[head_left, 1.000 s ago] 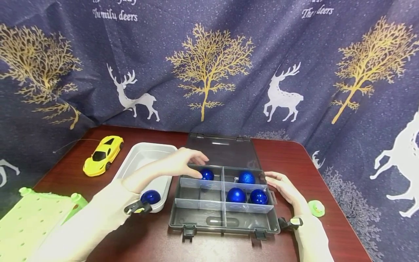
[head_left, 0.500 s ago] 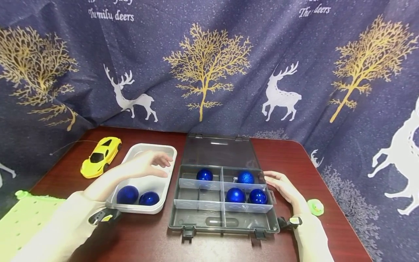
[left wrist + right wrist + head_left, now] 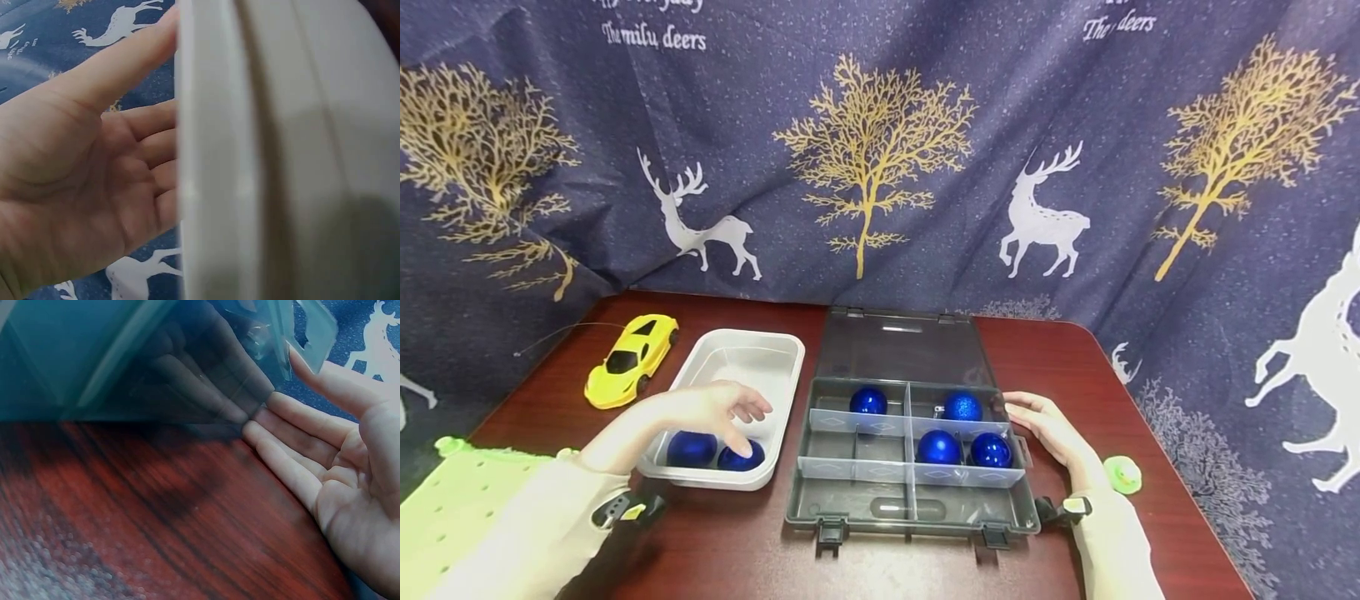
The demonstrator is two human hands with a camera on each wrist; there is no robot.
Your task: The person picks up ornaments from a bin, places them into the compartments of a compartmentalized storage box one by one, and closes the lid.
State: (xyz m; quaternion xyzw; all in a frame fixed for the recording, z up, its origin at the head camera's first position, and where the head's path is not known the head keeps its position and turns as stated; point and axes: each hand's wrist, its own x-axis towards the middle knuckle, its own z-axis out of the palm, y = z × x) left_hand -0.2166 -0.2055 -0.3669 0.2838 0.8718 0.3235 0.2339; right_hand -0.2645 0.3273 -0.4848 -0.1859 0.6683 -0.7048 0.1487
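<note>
My left hand [image 3: 718,412] hangs over the white tray [image 3: 760,360], fingers loosely bent, with the thumb overlapping a shiny blue ball [image 3: 748,457] at the tray's front. Another blue ball [image 3: 691,450] lies beside it under the wrist. In the left wrist view the tray's wall hides those fingertips. Nearby stands a dark clear divided box [image 3: 850,500] with several blue balls: one [image 3: 868,401] back left, a glittery one [image 3: 962,407] back right, two [image 3: 938,448] in the middle row's right side. My right hand [image 3: 1052,429] touches the box's right side with extended fingers [image 3: 294,422].
The box's lid [image 3: 902,346] lies folded back behind it. A yellow toy car [image 3: 634,360] sits left of the tray, and a pale green perforated board [image 3: 482,508] at front left. A green toy duck [image 3: 1123,475] is by my right forearm. A patterned curtain [image 3: 880,250] rises behind the table.
My left hand has moved left from the box's back-left ball, which stays in its compartment, and come down over the tray's front balls. My right hand has stayed at the box.
</note>
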